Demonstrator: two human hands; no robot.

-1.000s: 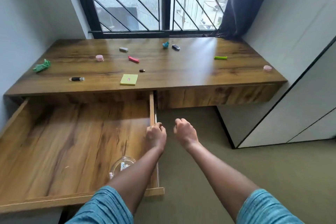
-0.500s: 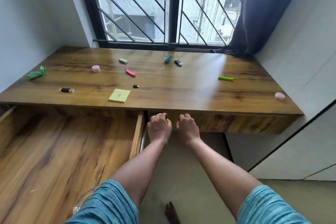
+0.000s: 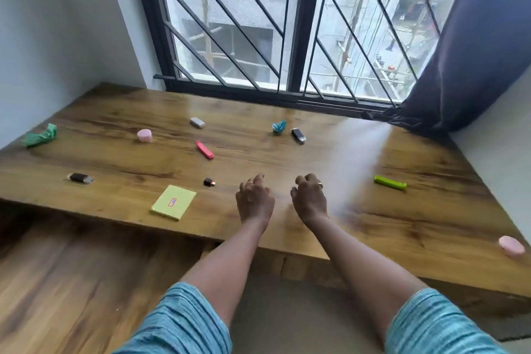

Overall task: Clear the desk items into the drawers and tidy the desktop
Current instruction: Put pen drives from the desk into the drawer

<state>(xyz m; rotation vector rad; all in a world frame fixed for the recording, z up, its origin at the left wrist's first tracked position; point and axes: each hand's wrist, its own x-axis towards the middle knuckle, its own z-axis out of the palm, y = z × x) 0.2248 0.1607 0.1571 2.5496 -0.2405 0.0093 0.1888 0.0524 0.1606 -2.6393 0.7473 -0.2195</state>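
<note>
Small items lie scattered on the wooden desk point(image 3: 359, 152). A yellow sticky-note pad point(image 3: 173, 202) sits near the front edge, with a tiny black USB piece point(image 3: 209, 182) beside it. Further back lie a pink clip point(image 3: 205, 149), a pink round eraser point(image 3: 144, 135), a grey eraser point(image 3: 197, 122), a blue crumpled paper point(image 3: 279, 126) and a black USB stick point(image 3: 298, 135). A green clip point(image 3: 390, 182) lies to the right. My left hand point(image 3: 254, 200) and my right hand point(image 3: 309, 198) hover side by side over the desk's middle, fingers loosely curled, holding nothing.
The left drawer point(image 3: 71, 282) stands pulled out below the desk front. A green crumpled paper point(image 3: 40, 136) and a black stick point(image 3: 80, 178) lie far left; another pink eraser point(image 3: 511, 245) sits at the right front. A barred window point(image 3: 287, 23) and dark curtain point(image 3: 474, 52) close off the back.
Both hands have risen from the drawer's side, past the desk's front edge, to above the desktop. The view has moved closer to the desk.
</note>
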